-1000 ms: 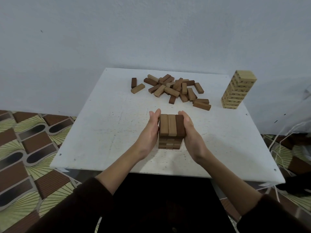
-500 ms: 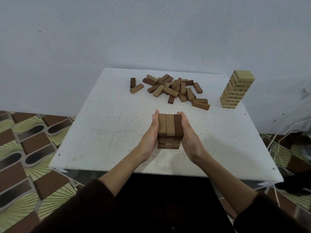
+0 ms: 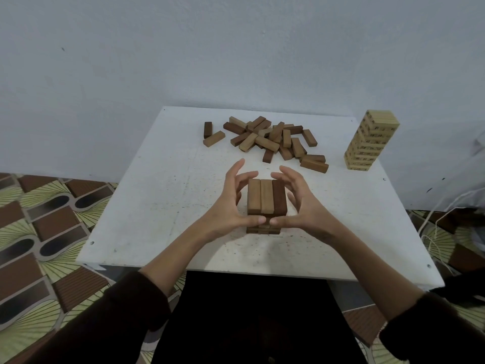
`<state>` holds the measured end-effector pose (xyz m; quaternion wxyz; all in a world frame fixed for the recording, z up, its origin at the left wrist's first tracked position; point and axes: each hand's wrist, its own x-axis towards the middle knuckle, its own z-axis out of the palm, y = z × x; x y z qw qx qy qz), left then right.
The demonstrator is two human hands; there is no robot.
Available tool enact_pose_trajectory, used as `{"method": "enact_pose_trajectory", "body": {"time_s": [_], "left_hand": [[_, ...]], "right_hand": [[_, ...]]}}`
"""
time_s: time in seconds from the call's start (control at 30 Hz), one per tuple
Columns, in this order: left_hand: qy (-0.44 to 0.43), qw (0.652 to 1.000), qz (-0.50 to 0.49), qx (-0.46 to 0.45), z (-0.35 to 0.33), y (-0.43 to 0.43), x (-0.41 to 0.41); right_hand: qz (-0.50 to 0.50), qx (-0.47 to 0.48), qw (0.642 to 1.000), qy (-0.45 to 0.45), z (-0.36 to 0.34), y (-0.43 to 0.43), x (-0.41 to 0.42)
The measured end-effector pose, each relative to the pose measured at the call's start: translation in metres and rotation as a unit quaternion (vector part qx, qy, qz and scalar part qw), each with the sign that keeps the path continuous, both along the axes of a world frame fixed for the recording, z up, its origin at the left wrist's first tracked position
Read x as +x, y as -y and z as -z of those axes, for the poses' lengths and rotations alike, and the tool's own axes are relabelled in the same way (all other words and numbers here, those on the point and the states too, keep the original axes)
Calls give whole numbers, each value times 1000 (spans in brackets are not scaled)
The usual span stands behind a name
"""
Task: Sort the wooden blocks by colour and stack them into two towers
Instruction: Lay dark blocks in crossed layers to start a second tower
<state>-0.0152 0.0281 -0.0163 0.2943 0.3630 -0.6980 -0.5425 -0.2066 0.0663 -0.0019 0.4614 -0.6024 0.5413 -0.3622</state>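
Note:
A short tower of brown blocks (image 3: 266, 196) stands on the white table (image 3: 162, 195), near its front middle. Its top layer is two light-brown blocks and one dark one. My left hand (image 3: 231, 203) and my right hand (image 3: 301, 206) are cupped round it with fingers spread. The thumbs touch its front low down, the fingertips reach its back top edge, and gaps show between palms and sides. Several loose brown blocks lie in a pile (image 3: 270, 139) at the back. A tall tower of pale blocks (image 3: 370, 140) stands at the back right.
The table ends at a grey wall (image 3: 236, 48) behind. A patterned floor (image 3: 39, 232) lies to the left, and white cords (image 3: 441, 219) hang off the right side. Two stray blocks (image 3: 211, 135) lie left of the pile.
Both hands were pressed flat against the brown tower's sides. They have come off the sides and now cup it at front and back, fingers spread.

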Motion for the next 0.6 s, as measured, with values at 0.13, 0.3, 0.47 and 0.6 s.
{"method": "enact_pose_trajectory", "body": {"time_s": [0.13,0.3,0.47,0.6], "left_hand": [[20,1000,5,-15,-3,3,-1],[28,1000,2,-14,-2,6,-2],[38,999,1,-7,-1,10,-2],[38,999,1,4,-2,11,-3]], "right_hand": [[-6,4,1000,-17,0,4,-2],[-18,0,1000,-17,1,6,-4],[-17,4,999,-29,1,8,-4],[-13,10,999,-36,-1,8,-4]]}}
